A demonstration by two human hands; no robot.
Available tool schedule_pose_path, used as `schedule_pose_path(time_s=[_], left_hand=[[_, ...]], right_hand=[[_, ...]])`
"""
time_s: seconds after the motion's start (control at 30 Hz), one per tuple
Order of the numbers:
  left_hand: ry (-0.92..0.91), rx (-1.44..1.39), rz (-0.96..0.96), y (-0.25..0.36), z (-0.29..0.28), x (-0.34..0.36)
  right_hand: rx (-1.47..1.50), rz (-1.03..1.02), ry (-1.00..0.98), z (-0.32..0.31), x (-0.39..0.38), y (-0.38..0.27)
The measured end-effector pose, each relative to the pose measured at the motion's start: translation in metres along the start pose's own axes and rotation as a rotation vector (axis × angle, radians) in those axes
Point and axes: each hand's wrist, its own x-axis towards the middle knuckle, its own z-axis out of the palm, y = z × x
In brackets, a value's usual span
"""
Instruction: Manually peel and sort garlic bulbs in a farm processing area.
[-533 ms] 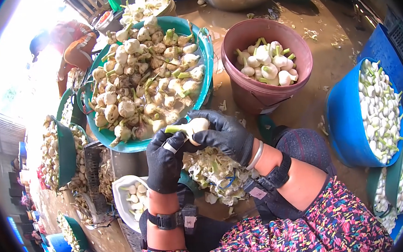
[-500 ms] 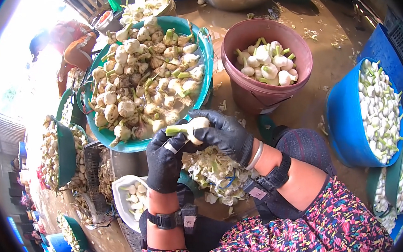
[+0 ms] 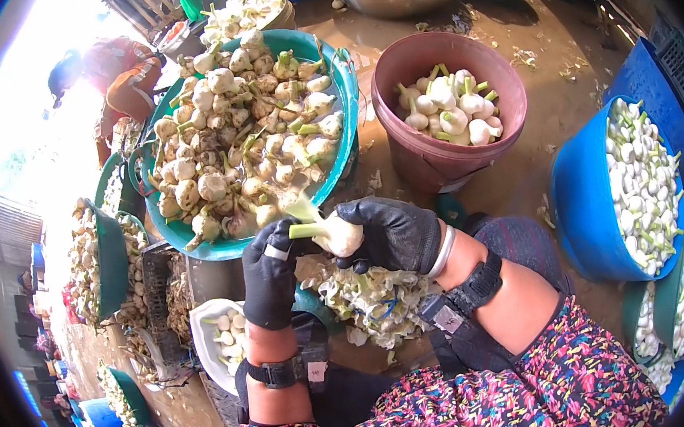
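The two hands have drawn slightly apart, and the round white garlic bulb with a green stem (image 3: 342, 236) sits lower between them, above a heap of pale, papery peelings (image 3: 372, 295). The black-gloved right hand (image 3: 396, 235) curls its fingers closed around the bulb's side; the black-gloved left hand (image 3: 268, 259) is bent nearly closed by the stem, its grip unclear.

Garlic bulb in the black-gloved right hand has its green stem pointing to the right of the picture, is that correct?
Not quite: the green stem points to the left, toward the left hand, as the head view shows. The garlic bulb is indeed in the black-gloved right hand.
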Motion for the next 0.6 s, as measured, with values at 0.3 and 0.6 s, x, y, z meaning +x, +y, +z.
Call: schedule_pose_path(time_s=[0.3,0.6], left_hand=[[0.024,0.075,-0.027,0.011,0.016,-0.002],[-0.014,0.412,0.163,0.005,0.010,-0.004]], right_hand=[[-0.323,-0.130,0.094,0.013,0.003,-0.002],[-0.605,-0.338,0.318,0.005,0.000,0.000]])
